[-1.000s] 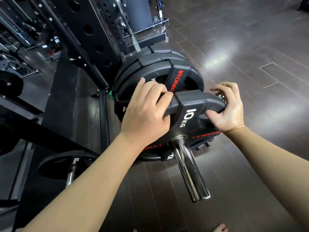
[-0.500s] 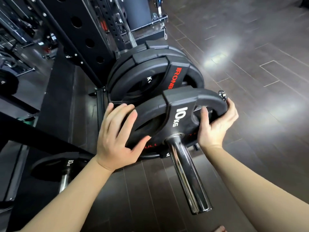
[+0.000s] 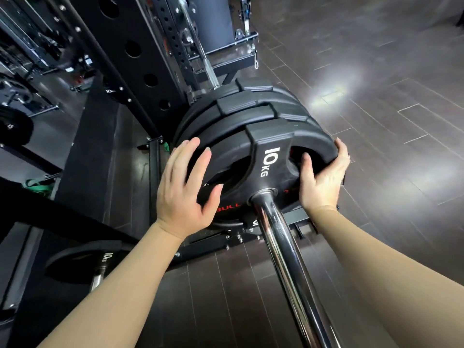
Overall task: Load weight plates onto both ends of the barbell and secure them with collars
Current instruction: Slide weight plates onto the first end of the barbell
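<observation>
1. The left hand [image 3: 182,190] lay flat with straight, spread fingers against the near face of the 10 kg plate [image 3: 261,162], on its left side, pressing and not gripping.
2. The right hand [image 3: 324,177] held the plate's right rim, thumb through a grip opening and fingers curled round the outer edge.
3. The plate sat threaded on the chrome barbell sleeve [image 3: 288,259], whose long axis ran from the near right away toward the far rack. Both hands were on the near side of the plate, so a push along that axis looked like the move in hand.
4. Just beyond it stood the larger plates [image 3: 251,106] already on the bar; the 10 kg plate appeared close against them, though whether it touched fully could not be told.
5. No collar showed on the bare sleeve, so securing seemed not yet done.
6. Lower left, another 10 kg plate [image 3: 82,259] rested on a storage peg, near the rack upright [image 3: 130,54].
</observation>
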